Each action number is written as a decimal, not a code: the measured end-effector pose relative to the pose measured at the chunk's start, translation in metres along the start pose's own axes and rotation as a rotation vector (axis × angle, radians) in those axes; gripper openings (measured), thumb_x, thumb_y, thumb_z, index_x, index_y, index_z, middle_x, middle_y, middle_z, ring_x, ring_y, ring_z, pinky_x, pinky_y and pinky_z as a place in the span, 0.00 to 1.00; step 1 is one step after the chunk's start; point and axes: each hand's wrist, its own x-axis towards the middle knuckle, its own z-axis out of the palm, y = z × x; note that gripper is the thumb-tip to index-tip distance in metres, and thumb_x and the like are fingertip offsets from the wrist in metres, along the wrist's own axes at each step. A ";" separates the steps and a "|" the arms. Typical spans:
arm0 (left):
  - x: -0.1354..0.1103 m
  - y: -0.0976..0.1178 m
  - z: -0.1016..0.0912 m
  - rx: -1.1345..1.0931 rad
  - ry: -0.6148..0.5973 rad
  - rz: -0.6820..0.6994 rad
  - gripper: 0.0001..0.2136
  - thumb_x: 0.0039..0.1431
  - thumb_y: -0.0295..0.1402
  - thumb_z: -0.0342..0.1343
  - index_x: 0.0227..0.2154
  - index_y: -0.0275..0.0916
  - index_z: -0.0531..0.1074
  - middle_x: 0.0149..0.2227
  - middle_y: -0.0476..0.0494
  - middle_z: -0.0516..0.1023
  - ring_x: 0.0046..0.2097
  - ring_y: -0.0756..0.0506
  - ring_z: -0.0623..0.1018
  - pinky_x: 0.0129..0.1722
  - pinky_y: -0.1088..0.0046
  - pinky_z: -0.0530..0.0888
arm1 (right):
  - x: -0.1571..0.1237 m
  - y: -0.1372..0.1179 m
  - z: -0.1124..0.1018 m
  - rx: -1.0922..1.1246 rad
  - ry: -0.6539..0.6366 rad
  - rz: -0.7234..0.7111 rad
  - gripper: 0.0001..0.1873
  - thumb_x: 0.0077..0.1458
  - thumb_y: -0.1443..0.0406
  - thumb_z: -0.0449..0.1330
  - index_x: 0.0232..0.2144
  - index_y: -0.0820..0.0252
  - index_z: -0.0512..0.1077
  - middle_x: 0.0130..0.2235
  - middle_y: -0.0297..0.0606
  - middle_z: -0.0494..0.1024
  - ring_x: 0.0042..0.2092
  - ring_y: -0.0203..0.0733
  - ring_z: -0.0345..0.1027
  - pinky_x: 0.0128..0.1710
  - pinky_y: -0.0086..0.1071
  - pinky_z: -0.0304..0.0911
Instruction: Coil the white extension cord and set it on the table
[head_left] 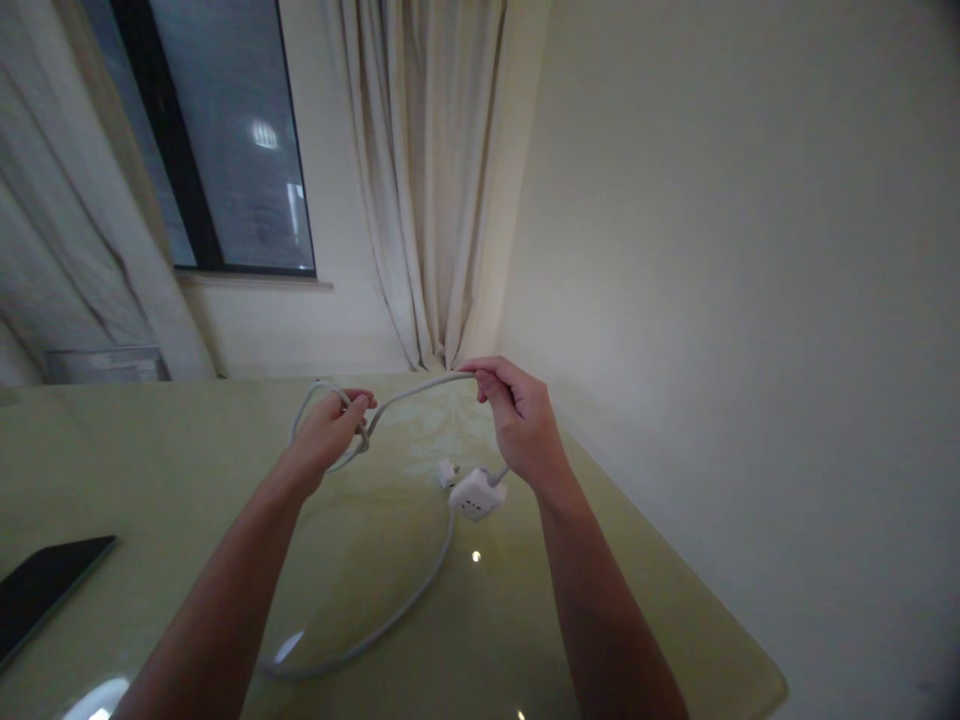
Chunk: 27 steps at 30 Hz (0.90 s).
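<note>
A grey-white power cord (420,386) is stretched between my two hands above the table. My left hand (330,428) is closed on it, with a loop of the cord around the hand and a crossing beside the thumb. Pinched between the thumb and fingers of my right hand (517,412) is another stretch of the same cord. Below the right hand sits a white power strip (478,495) with socket holes, the cord entering it at the upper right. Touching or close to its left side is a small white plug (447,473). More cord curves across the table toward my left forearm.
The glossy yellow-green table (360,560) runs to a plain wall (712,300) on the right. A dark flat device (52,585) lies at the left edge. Beyond the table are a window (232,130) and pale curtains (427,180).
</note>
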 end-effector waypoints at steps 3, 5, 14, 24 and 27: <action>-0.009 0.007 0.008 -0.076 -0.093 0.022 0.18 0.54 0.47 0.64 0.39 0.37 0.80 0.33 0.43 0.78 0.28 0.48 0.71 0.26 0.74 0.69 | -0.001 -0.002 0.001 -0.036 -0.027 -0.013 0.15 0.71 0.63 0.54 0.45 0.57 0.82 0.35 0.37 0.79 0.35 0.39 0.70 0.40 0.32 0.65; -0.013 0.010 0.011 -0.181 -0.062 0.051 0.20 0.57 0.49 0.62 0.42 0.37 0.80 0.27 0.50 0.70 0.24 0.51 0.65 0.21 0.76 0.62 | -0.001 -0.003 0.000 -0.055 -0.042 -0.020 0.15 0.71 0.63 0.54 0.45 0.58 0.82 0.34 0.37 0.80 0.35 0.39 0.70 0.40 0.32 0.65; -0.021 0.033 0.000 -0.436 -0.076 -0.025 0.22 0.62 0.53 0.61 0.33 0.34 0.81 0.23 0.59 0.46 0.19 0.55 0.46 0.15 0.77 0.50 | -0.004 -0.008 -0.005 -0.165 -0.131 -0.051 0.14 0.72 0.64 0.55 0.47 0.56 0.82 0.35 0.36 0.81 0.36 0.39 0.72 0.41 0.32 0.65; -0.045 0.052 0.008 -0.149 -0.081 0.199 0.27 0.66 0.57 0.54 0.28 0.38 0.83 0.20 0.53 0.51 0.20 0.51 0.52 0.17 0.73 0.50 | -0.011 -0.018 -0.003 -0.572 -0.254 0.000 0.14 0.72 0.63 0.56 0.49 0.50 0.83 0.43 0.41 0.84 0.40 0.46 0.76 0.38 0.36 0.62; -0.052 0.054 0.019 -0.078 -0.021 0.252 0.25 0.68 0.54 0.52 0.26 0.41 0.82 0.20 0.49 0.58 0.22 0.48 0.60 0.20 0.72 0.57 | -0.017 -0.023 0.014 -0.573 -0.367 -0.017 0.13 0.72 0.62 0.57 0.47 0.50 0.83 0.42 0.41 0.84 0.39 0.46 0.77 0.35 0.35 0.61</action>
